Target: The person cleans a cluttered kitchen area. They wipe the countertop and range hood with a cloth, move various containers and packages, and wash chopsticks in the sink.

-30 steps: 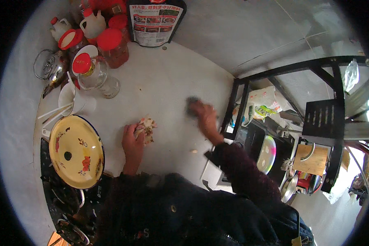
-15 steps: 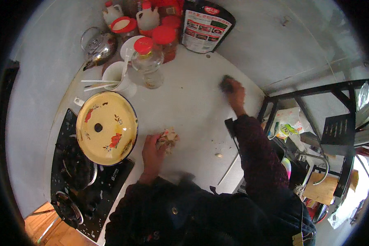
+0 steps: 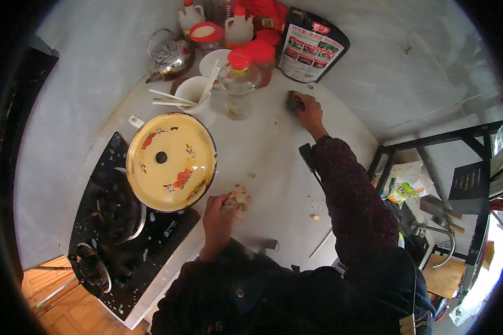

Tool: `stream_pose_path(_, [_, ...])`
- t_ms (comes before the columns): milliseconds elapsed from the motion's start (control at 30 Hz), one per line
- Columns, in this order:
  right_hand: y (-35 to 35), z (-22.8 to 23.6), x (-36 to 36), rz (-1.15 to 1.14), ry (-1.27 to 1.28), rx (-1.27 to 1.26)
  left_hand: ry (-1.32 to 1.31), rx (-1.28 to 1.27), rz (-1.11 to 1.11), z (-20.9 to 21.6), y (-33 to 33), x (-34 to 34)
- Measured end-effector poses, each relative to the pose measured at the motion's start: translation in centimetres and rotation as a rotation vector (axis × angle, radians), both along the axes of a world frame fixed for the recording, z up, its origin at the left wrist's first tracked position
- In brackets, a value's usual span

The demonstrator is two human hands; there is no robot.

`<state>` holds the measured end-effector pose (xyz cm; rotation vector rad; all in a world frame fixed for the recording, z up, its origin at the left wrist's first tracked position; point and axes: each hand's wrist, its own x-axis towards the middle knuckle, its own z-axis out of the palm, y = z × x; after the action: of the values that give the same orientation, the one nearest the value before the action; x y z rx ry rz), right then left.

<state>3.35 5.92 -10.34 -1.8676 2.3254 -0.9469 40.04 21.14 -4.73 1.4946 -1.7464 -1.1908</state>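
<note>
My right hand [image 3: 311,116] is closed around a dark, rough scouring pad [image 3: 294,104] and presses it to the white countertop [image 3: 274,162], near the back. Nearer me, my left hand [image 3: 218,216] curls around a crumpled, pale pinkish-brown bundle [image 3: 240,200], perhaps scraps or a rag; I cannot tell which. Close to the left hand lies a yellow enamel lid [image 3: 173,148] with red flowers, partly over the black gas stove [image 3: 123,218]. Some small bits lie on the counter beside the bundle, and a pale crumb [image 3: 315,216] lies below the right forearm.
Behind the lid stand a white cup [image 3: 193,89] with chopsticks, a glass jar [image 3: 240,84] with a red cap and a metal kettle [image 3: 173,58]. A black pouch [image 3: 313,47] leans against the back wall. At right is a black metal rack [image 3: 441,137].
My right hand has swept the scouring pad leftward across the back of the counter. My left hand stays by the lid with the bundle. The whole view has shifted a little.
</note>
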Motion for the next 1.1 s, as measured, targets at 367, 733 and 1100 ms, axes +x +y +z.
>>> stream_pose_path(367, [14.8, 2.4, 13.7, 0.738, -0.201, 0.269, -0.002, -0.198, -0.08, 0.0, -0.4, -0.1])
stream_pose_path(733, [30.5, 12.2, 7.8, -0.137, -0.823, 0.244, -0.333, -0.61, -0.324, -5.6, -5.9, -4.8])
stream_pose_path(1100, [47.7, 9.5, 15.9, -0.455, -1.163, 0.08, -0.251, -0.604, -0.961, -5.4, 3.1, -9.3])
